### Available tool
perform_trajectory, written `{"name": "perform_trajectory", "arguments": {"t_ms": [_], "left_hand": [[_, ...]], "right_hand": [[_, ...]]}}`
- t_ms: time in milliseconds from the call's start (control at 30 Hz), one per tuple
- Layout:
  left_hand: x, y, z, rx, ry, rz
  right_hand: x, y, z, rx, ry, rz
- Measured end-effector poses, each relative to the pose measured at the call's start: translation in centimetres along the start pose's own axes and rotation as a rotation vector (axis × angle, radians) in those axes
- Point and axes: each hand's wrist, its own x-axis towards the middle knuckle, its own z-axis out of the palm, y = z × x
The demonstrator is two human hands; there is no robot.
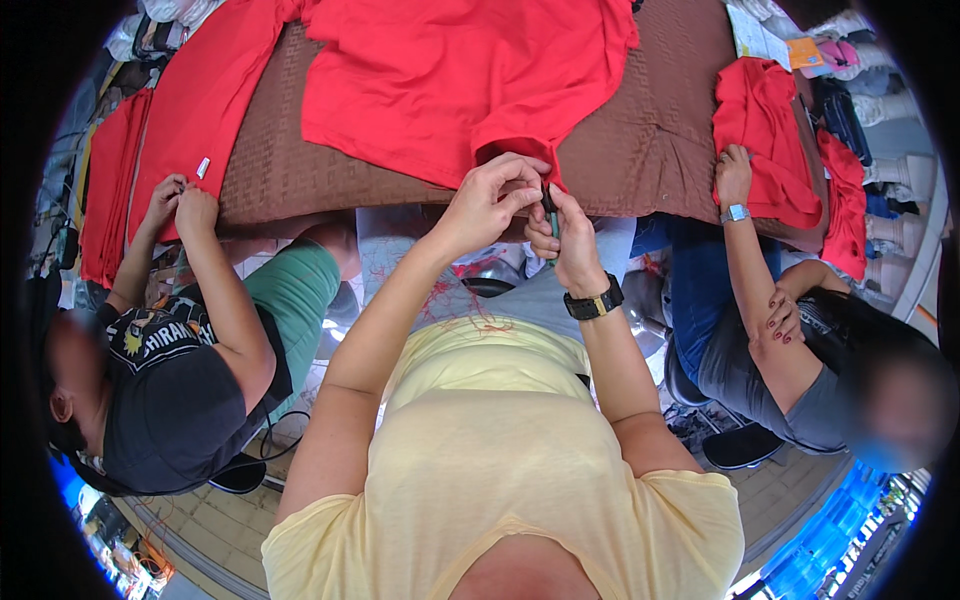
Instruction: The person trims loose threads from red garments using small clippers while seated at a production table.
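Note:
A red garment (460,85) lies spread across the brown-covered table in front of me, its near corner drawn up to the table's edge. My left hand (497,198) pinches the hem at that corner, thumb against fingertips. Close beside it, my right hand (572,235) grips a small dark and green tool (548,203) that looks like thread snips, held upright with its dark end up at the cloth. The tool's tip and the exact spot on the hem are partly hidden by my fingers. Loose red threads (465,305) lie on my lap.
A brown quilted cloth (660,120) covers the table. At left, a co-worker's hands (185,205) handle red cloth (200,110). At right, another co-worker's hand (733,175) rests on a bunched red garment (765,140). Papers (757,35) lie at the far right.

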Motion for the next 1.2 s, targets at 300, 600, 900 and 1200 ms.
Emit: {"name": "perform_trajectory", "arguments": {"t_ms": [300,600,900,1200], "left_hand": [[-0.1,0.0,0.4,0.007,-0.003,0.015],[-2.4,6.5,-0.2,0.885,0.12,0.281],[2.9,5.9,-6.9,0.541,0.61,0.382],[4.4,14.0,-10.7,1.142,0.902,0.382]], "right_hand": [[0.2,-0.1,0.4,-0.059,0.09,-0.019],[0.1,-0.4,-3.0,-0.626,0.42,-0.671],[-0.8,-7.7,1.1,-0.513,0.195,-0.529],[2.5,-9.8,2.3,-0.562,0.304,-0.833]]}}
